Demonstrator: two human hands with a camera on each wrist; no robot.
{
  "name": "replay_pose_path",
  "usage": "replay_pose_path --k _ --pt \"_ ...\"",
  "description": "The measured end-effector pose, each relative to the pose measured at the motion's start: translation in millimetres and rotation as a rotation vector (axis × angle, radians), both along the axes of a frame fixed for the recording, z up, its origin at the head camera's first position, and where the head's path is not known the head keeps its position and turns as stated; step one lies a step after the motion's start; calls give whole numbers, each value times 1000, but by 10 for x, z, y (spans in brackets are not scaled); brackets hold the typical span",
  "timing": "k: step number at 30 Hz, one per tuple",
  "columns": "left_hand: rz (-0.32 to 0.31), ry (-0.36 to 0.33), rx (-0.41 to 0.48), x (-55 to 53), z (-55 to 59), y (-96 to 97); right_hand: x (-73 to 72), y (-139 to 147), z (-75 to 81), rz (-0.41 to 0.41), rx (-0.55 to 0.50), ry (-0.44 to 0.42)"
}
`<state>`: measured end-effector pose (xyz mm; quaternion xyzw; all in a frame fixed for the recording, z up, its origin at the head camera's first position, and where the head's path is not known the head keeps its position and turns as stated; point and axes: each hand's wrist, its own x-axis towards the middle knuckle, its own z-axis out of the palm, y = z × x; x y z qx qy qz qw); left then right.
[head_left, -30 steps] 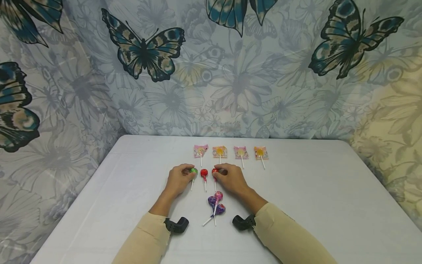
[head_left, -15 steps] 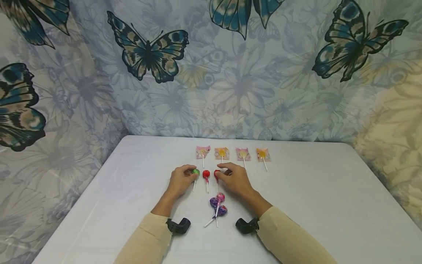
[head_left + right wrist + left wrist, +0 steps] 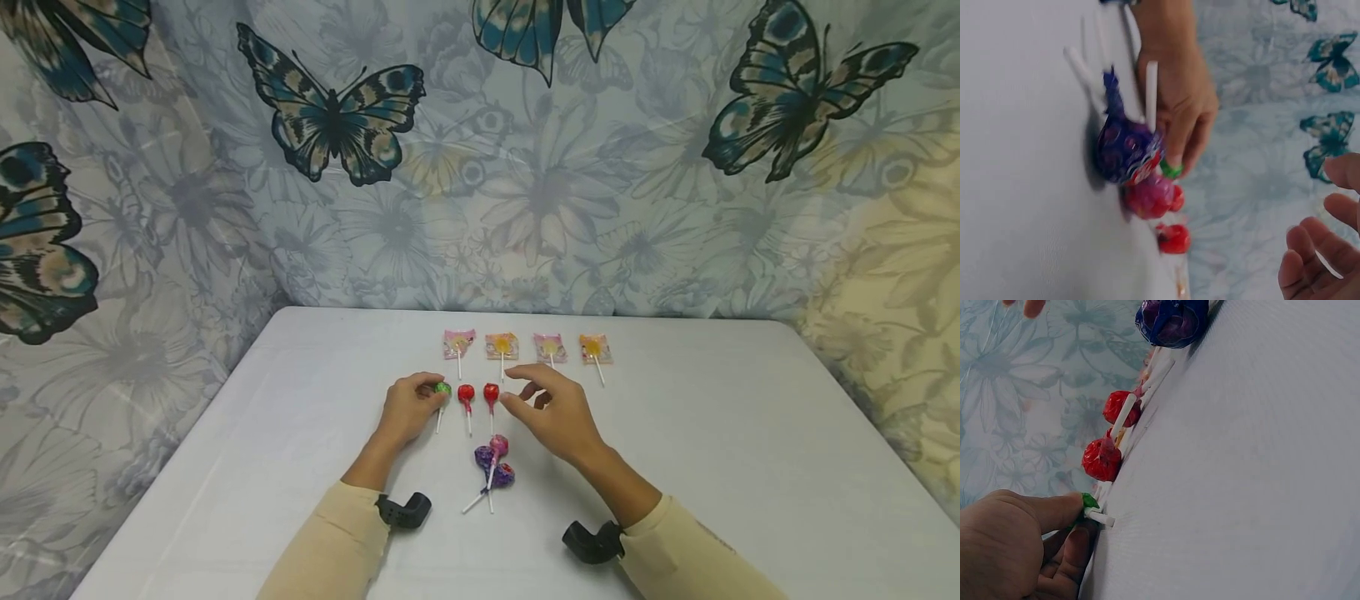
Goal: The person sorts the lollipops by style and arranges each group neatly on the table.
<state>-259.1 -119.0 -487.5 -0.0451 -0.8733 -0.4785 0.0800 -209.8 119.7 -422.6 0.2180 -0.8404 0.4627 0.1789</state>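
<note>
My left hand [image 3: 407,408] pinches a green lollipop [image 3: 442,389] by its head, its white stick pointing toward me; the left wrist view shows thumb and fingers around the green wrapper [image 3: 1089,500]. Beside it lie two red lollipops, a middle one [image 3: 466,392] and a right one [image 3: 491,392], side by side. My right hand [image 3: 557,412] hovers just right of the right red lollipop, fingers spread and loosely bent, holding nothing. Nearer to me, a pink lollipop [image 3: 498,445] lies crossed over two purple ones [image 3: 502,476].
Behind the red lollipops, several flat lollipops in clear wrappers form a row, from a pink one [image 3: 458,342] to an orange one [image 3: 595,347]. All lie on a white table [image 3: 720,433]. A butterfly-patterned backdrop [image 3: 540,192] stands behind the table's far edge.
My right hand has let go of the right red lollipop and moved off to the right. My left hand stays on the green lollipop.
</note>
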Motion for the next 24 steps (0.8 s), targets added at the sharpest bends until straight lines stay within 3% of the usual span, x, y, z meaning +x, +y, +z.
replay_pose_path --k 10,15,24 --pt "10 4 3 43 -4 18 377 64 88 74 -1 75" --pt "18 -4 1 43 7 23 493 70 14 100 -3 76" --pt "19 -7 5 49 5 19 635 28 -205 142 15 -23"
